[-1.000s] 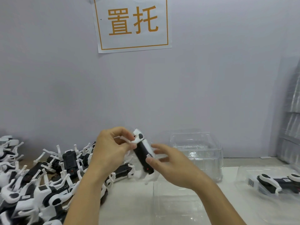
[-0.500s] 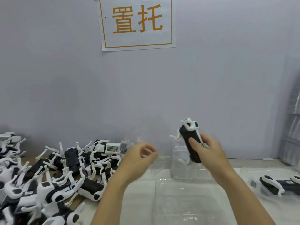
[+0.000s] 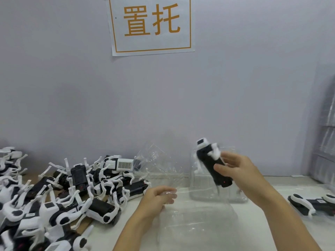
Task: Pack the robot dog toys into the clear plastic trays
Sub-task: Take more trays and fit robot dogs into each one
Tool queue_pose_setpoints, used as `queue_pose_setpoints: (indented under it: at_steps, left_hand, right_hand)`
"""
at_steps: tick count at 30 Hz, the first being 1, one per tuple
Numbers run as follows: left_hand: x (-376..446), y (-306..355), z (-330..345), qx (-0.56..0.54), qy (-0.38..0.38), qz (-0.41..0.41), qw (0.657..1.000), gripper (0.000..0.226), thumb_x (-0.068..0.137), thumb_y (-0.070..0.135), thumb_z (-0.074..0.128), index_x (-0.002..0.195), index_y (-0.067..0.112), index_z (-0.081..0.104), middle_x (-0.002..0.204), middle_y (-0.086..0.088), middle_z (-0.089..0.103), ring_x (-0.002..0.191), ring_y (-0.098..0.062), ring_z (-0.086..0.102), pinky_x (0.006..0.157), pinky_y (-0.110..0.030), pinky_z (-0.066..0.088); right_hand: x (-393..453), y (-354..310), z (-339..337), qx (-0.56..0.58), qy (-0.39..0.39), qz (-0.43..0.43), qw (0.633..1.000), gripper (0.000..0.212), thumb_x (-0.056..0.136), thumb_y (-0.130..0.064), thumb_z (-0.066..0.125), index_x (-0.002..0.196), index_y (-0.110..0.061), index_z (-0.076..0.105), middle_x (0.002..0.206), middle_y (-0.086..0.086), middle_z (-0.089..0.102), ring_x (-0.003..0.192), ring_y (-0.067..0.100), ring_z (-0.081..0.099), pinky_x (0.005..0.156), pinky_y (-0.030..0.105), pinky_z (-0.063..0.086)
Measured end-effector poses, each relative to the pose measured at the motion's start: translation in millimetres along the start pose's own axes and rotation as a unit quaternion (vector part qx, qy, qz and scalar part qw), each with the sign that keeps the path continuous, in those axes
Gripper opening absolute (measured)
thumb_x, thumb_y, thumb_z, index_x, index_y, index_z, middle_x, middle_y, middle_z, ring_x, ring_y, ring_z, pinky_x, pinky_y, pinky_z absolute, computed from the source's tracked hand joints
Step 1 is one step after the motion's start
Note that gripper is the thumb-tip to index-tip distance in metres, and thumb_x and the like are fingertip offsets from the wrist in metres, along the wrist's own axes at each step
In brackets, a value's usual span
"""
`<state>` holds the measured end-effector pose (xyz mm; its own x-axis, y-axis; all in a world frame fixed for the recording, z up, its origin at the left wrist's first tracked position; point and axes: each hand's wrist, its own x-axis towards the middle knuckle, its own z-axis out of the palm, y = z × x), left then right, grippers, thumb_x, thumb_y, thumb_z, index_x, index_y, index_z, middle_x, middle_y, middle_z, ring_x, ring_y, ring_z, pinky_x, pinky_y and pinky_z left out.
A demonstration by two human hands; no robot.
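My right hand [image 3: 241, 176] grips a black and white robot dog toy [image 3: 212, 163] by its body, tilted, white head end up, above the table at centre right. My left hand [image 3: 157, 198] pinches the corner of a clear plastic tray [image 3: 159, 165] and holds it tipped up on edge, left of the toy. Another clear tray [image 3: 199, 229] lies flat on the table in front of me, under both forearms.
A large heap of robot dog toys [image 3: 59, 196] covers the table's left side. A stack of clear trays [image 3: 219, 194] stands behind the held toy. A packed tray with a toy [image 3: 311, 203] lies at the right. Plastic-wrapped stacks [image 3: 326, 142] lean at far right.
My left hand let go of the toy, moved down and left, and took a clear tray by its corner. My right hand carried the toy to the right and turned it.
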<state>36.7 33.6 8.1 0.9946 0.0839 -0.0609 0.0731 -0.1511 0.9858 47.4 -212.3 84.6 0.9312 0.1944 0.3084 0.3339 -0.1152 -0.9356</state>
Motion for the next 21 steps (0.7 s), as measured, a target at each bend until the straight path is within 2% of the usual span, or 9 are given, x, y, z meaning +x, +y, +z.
queue_pose_setpoints:
  at_steps: [3, 7, 9, 10, 13, 15, 18, 21]
  left_hand:
    - [2.8, -5.3, 2.3, -0.023, -0.003, -0.007, 1.000, 0.020, 0.096, 0.012, 0.057, 0.096, 0.018, 0.076, 0.094, 0.000, 0.077, 0.089, -0.016, 0.069, 0.074, -0.027, 0.043]
    - [6.1, -7.6, 5.7, -0.047, -0.018, -0.002, 0.999, 0.030, 0.100, 0.012, 0.046, 0.094, 0.008, 0.075, 0.093, -0.005, 0.076, 0.079, -0.015, 0.068, 0.066, -0.024, 0.049]
    - [6.1, -8.3, 5.9, -0.060, -0.007, 0.002, 0.998, 0.034, 0.101, 0.014, 0.044, 0.092, 0.009, 0.077, 0.092, -0.005, 0.076, 0.074, -0.012, 0.068, 0.063, -0.023, 0.052]
    - [6.5, -9.5, 5.7, -0.070, 0.001, 0.003, 0.998, 0.038, 0.102, 0.015, 0.044, 0.086, 0.013, 0.078, 0.090, -0.004, 0.076, 0.072, -0.012, 0.067, 0.062, -0.024, 0.052]
    - [8.9, -12.2, 5.8, -0.088, 0.009, 0.002, 0.996, 0.047, 0.104, 0.018, 0.041, 0.075, 0.017, 0.078, 0.087, -0.008, 0.075, 0.078, -0.020, 0.066, 0.070, -0.031, 0.052]
    - [8.9, -11.2, 6.3, -0.096, -0.001, -0.001, 0.995, 0.046, 0.104, 0.025, 0.041, 0.082, 0.016, 0.079, 0.094, -0.015, 0.074, 0.085, -0.025, 0.065, 0.074, -0.034, 0.051]
    - [7.7, -8.6, 7.0, -0.101, -0.028, 0.001, 0.994, 0.042, 0.101, 0.035, 0.045, 0.102, 0.004, 0.075, 0.106, -0.023, 0.071, 0.092, -0.029, 0.066, 0.077, -0.036, 0.050]
    - [6.8, -9.0, 7.3, -0.116, -0.041, 0.011, 0.992, 0.039, 0.097, 0.034, 0.051, 0.100, -0.001, 0.070, 0.099, -0.020, 0.070, 0.090, -0.029, 0.064, 0.077, -0.035, 0.047]
  right_hand:
    - [0.5, -0.4, 18.5, -0.149, -0.052, 0.012, 0.987, 0.034, 0.085, -0.004, 0.069, 0.092, -0.037, 0.075, 0.083, -0.007, 0.075, 0.078, 0.010, 0.070, 0.060, 0.023, 0.055]
    - [1.7, 18.4, 50.0, -0.316, -0.159, 0.057, 0.934, 0.022, 0.082, -0.014, 0.071, 0.094, -0.033, 0.070, 0.091, -0.011, 0.068, 0.083, 0.009, 0.066, 0.070, 0.021, 0.053]
    - [1.9, 27.7, 57.4, -0.329, -0.162, 0.066, 0.928, 0.023, 0.082, -0.015, 0.072, 0.096, -0.033, 0.068, 0.094, -0.012, 0.064, 0.087, 0.011, 0.065, 0.073, 0.026, 0.053]
    - [2.6, 30.2, 58.0, -0.322, -0.154, 0.065, 0.932, 0.026, 0.081, -0.014, 0.073, 0.096, -0.035, 0.067, 0.095, -0.014, 0.063, 0.087, 0.009, 0.063, 0.071, 0.024, 0.052]
    - [3.8, 32.8, 55.5, -0.304, -0.149, 0.068, 0.939, 0.034, 0.079, -0.013, 0.078, 0.100, -0.036, 0.067, 0.102, -0.013, 0.063, 0.090, 0.008, 0.063, 0.069, 0.021, 0.050]
    - [3.3, 32.8, 55.1, -0.304, -0.146, 0.062, 0.939, 0.034, 0.078, -0.014, 0.079, 0.101, -0.036, 0.067, 0.103, -0.013, 0.064, 0.091, 0.007, 0.063, 0.072, 0.021, 0.052]
    - [1.9, 32.7, 57.5, -0.311, -0.143, 0.045, 0.939, 0.033, 0.077, -0.016, 0.080, 0.099, -0.037, 0.069, 0.100, -0.014, 0.065, 0.089, 0.007, 0.063, 0.073, 0.019, 0.051]
    - [2.0, 32.6, 57.7, -0.310, -0.139, 0.044, 0.940, 0.033, 0.077, -0.015, 0.080, 0.100, -0.036, 0.070, 0.098, -0.013, 0.065, 0.087, 0.006, 0.063, 0.071, 0.019, 0.051]
